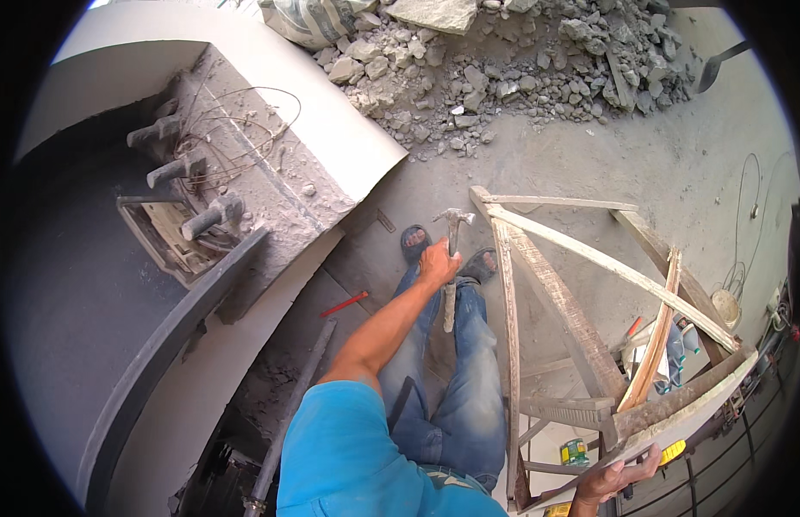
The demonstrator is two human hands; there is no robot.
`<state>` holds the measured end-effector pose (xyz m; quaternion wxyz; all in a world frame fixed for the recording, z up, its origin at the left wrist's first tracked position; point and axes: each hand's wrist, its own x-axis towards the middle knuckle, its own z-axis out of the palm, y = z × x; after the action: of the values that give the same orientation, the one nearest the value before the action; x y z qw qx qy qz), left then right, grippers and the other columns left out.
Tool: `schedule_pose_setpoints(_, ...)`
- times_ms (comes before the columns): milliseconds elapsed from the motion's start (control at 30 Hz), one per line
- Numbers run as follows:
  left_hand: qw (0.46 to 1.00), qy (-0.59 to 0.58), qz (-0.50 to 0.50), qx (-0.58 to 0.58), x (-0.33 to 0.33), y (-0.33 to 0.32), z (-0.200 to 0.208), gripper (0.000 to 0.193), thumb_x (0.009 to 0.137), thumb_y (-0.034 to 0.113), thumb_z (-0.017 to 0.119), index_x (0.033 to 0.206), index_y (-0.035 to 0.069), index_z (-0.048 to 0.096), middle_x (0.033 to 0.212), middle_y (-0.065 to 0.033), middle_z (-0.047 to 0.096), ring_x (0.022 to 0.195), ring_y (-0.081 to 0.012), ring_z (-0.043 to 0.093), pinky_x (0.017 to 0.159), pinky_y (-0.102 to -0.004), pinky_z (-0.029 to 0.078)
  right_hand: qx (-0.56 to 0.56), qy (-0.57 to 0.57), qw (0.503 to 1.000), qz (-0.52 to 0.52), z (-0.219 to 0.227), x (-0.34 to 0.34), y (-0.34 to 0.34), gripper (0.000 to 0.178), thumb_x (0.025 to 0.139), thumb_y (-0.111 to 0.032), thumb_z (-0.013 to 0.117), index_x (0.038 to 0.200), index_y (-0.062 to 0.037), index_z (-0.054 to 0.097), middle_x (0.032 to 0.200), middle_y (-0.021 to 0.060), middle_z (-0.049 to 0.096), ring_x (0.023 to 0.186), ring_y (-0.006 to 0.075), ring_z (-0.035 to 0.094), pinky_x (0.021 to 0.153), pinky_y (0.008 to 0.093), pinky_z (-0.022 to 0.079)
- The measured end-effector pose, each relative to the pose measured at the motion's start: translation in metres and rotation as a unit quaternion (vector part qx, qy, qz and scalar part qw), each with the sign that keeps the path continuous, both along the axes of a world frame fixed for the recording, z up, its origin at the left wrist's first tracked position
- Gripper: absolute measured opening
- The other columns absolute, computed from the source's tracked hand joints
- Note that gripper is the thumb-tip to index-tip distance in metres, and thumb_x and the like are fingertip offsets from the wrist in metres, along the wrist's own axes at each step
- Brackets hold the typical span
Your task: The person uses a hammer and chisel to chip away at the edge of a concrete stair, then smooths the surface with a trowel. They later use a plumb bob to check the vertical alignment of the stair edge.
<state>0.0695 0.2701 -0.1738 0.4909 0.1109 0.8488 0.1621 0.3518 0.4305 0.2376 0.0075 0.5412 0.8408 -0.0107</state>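
In the middle of the view, my left hand is closed round the handle of a claw hammer. The hammer's metal head points away from me, and its handle hangs down between my legs. At the lower right, my right hand lies against the top board of a rough wooden stand, fingers bent along its outer face; part of that hand is hidden. Splayed legs and thin braces make up the stand, which stands on the floor to my right.
Broken concrete rubble heaps up ahead. A dusty ledge with wire and short props lies left, above a dark opening. A red bar and a metal pipe are beside my legs. A green can shows through the stand.
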Motion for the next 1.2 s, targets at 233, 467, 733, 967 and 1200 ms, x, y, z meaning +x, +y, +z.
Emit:
schedule_pose_setpoints(233, 0.988, 0.097, 0.053, 0.111, -0.073, 0.025, 0.212, 0.033, 0.075, 0.029, 0.066, 0.085, -0.001, 0.055, 0.072, -0.022, 0.06, 0.073, -0.0404, 0.06, 0.069, -0.0468, 0.046, 0.045, 0.044, 0.998, 0.007, -0.001, -0.024, -0.002, 0.063, 0.087, -0.046, 0.038, 0.125, 0.0034, 0.042, 0.124, 0.0232, 0.038, 0.118, 0.0378, 0.035, 0.099, 0.0499, 0.025)
schedule_pose_setpoints(467, 0.938, 0.311, 0.151, 0.016, -0.218, 0.028, 0.286, 0.036, 0.076, 0.028, 0.064, 0.097, -0.001, 0.06, 0.09, -0.025, 0.065, 0.089, -0.0416, 0.062, 0.082, -0.0475, 0.048, 0.076, 0.052, 0.996, 0.01, -0.001, -0.021, -0.004, 0.06, 0.084, -0.045, 0.042, 0.126, -0.0029, 0.043, 0.123, 0.0201, 0.04, 0.116, 0.0366, 0.036, 0.097, 0.05, 0.025)
schedule_pose_setpoints(733, 0.932, 0.296, 0.155, -0.142, -0.307, 0.014, 0.296, 0.036, 0.077, 0.025, 0.066, 0.102, -0.001, 0.064, 0.107, -0.0227, 0.063, 0.101, -0.0361, 0.062, 0.085, -0.0433, 0.05, 0.078, 0.052, 0.996, -0.003, 0.0, -0.023, -0.004, 0.059, 0.082, -0.045, 0.043, 0.125, -0.005, 0.045, 0.123, 0.018, 0.041, 0.117, 0.0346, 0.037, 0.097, 0.0481, 0.025)
schedule_pose_setpoints(967, 0.911, 0.356, 0.122, -0.167, -0.295, 0.011, 0.275, 0.042, 0.082, 0.028, 0.063, 0.107, -0.004, 0.054, 0.106, -0.0203, 0.063, 0.095, -0.0344, 0.064, 0.081, -0.0427, 0.052, 0.07, 0.065, 0.995, -0.021, 0.003, -0.029, -0.004, 0.06, 0.076, -0.042, 0.051, 0.125, -0.0071, 0.045, 0.121, 0.0172, 0.041, 0.114, 0.0357, 0.037, 0.096, 0.0508, 0.026)
schedule_pose_setpoints(1200, 0.905, 0.375, 0.083, -0.184, -0.28, 0.006, 0.272, 0.051, 0.082, 0.03, 0.065, 0.114, -0.003, 0.043, 0.103, -0.0236, 0.062, 0.094, -0.036, 0.064, 0.081, -0.0436, 0.052, 0.061, 0.071, 0.995, -0.026, 0.011, -0.03, -0.003, 0.06, 0.073, -0.039, 0.055, 0.124, -0.0083, 0.046, 0.121, 0.0158, 0.041, 0.114, 0.0345, 0.038, 0.096, 0.0508, 0.027)
